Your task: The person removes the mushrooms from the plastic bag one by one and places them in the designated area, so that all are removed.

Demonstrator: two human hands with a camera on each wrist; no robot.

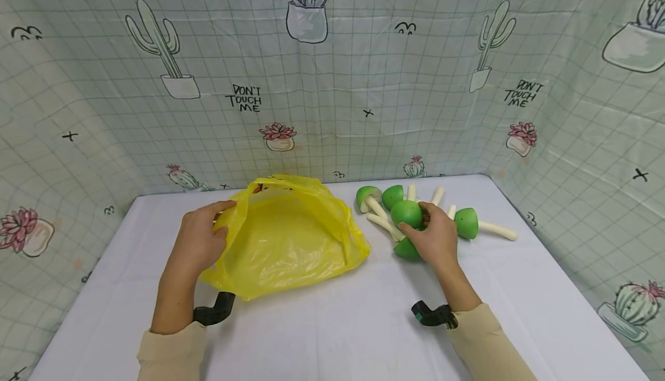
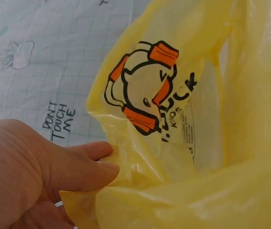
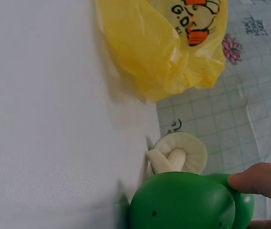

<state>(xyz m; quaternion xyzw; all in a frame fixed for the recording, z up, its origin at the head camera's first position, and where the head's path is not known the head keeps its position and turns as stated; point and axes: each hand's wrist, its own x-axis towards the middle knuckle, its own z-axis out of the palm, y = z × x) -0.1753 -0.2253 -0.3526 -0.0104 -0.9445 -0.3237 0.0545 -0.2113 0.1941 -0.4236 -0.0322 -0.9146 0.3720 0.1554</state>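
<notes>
My left hand [image 1: 194, 242] pinches the left rim of a yellow plastic bag [image 1: 280, 254], thumb and fingers on either side of the film. The bag's mouth gapes open, and a printed duck [image 2: 145, 90] shows on its wall in the left wrist view. On the right, my right hand [image 1: 435, 239] grips a green-capped toy mushroom [image 1: 407, 213] by its cap, thumb [image 3: 254, 181] against the side. Just below that cap, another green mushroom cap [image 1: 407, 249] rests on the table, partly behind the hand.
Several more green mushrooms with pale stems lie around the right hand, including one mushroom [image 1: 466, 223] to its right and one [image 1: 369, 198] close to the bag. The white table [image 1: 317, 340] ends at a patterned cloth backdrop [image 1: 337, 98].
</notes>
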